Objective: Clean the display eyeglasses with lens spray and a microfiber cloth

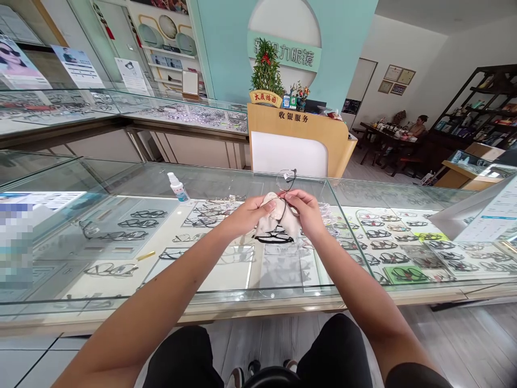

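Both my hands meet above the glass display counter (pixel 226 186). My left hand (pixel 251 211) pinches a white cleaning cloth (pixel 271 223) around one lens of a pair of thin-framed glasses (pixel 286 180). My right hand (pixel 304 207) grips the same glasses by the frame, fingers closed, touching the cloth. The other lens, with a small tag, sticks up above my fingers. Part of the frame is hidden inside the cloth.
A small white spray bottle (pixel 177 187) stands on the counter left of my hands. Several glasses lie in trays under the glass. A wooden cashier desk (pixel 299 141) stands behind. A person (pixel 419 126) sits at a table at the far right.
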Tool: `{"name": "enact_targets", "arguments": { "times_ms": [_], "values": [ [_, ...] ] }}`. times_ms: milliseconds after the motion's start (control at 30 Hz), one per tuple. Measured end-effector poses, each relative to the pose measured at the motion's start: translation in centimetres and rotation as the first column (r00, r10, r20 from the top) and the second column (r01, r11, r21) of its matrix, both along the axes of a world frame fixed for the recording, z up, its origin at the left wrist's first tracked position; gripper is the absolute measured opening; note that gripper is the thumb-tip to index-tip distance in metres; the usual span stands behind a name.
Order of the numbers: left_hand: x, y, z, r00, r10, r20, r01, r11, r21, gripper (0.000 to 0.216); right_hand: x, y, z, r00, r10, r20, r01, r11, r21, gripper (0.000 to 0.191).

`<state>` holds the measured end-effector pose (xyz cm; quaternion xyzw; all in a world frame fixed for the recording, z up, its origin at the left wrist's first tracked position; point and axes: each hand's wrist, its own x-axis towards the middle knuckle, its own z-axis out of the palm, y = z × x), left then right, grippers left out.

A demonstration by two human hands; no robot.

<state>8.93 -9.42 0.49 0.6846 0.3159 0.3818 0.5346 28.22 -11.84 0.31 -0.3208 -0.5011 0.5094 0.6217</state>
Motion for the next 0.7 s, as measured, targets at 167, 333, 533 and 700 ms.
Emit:
{"name": "enact_targets", "arguments": {
  "times_ms": [167, 333, 533, 700],
  "values": [
    [0.5, -0.3, 0.1, 0.998, -0.001, 0.069, -0.002, 0.999, 0.039, 0.068, -0.2, -0.1, -0.2, 1.000, 0.016, 0.016, -0.016, 1.000, 0.015, 0.021],
    [1.6, -0.6, -1.0, 0.973, 0.170, 0.154, -0.175, 0.984, 0.021, 0.068, -0.9, -0.7, 0.1, 0.996, 0.004, 0.089, -0.012, 0.995, 0.095, 0.027],
    [1.0, 0.3, -1.4, 0.956, 0.193, 0.221, -0.176, 0.980, -0.096, 0.067, 0.2, -0.5, 0.7, 0.999, -0.038, 0.037, 0.035, 0.995, 0.089, 0.026],
    [0.2, 2.0, -1.2, 0.878, 0.325, 0.351, -0.256, 0.939, -0.229, 0.064, 1.9, 0.2, 1.0, 0.994, -0.092, -0.061, 0.096, 0.993, 0.073, 0.026]
  ]
}}
